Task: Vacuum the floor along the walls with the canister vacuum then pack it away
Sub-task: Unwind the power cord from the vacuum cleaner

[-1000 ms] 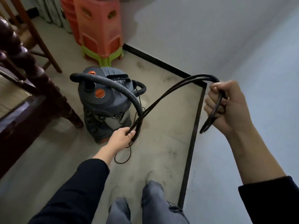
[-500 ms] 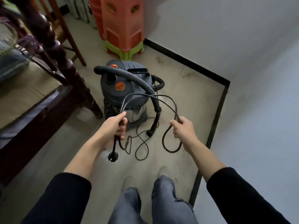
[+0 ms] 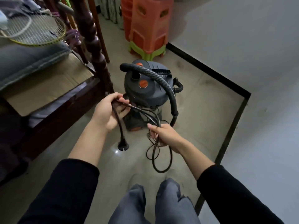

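Both my hands, left hand (image 3: 107, 110) and right hand (image 3: 163, 135), grip the limp cord (image 3: 159, 160) at centre frame; better held near its plug (image 3: 123, 145).

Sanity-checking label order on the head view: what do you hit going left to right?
badminton racket → left hand → right hand → black skirting strip. Both hands grip the power cord. Vacuum and stools left out: they overlap the hands' span.

No text, label or number can be read anywhere, not even on the canister vacuum (image 3: 150, 94).
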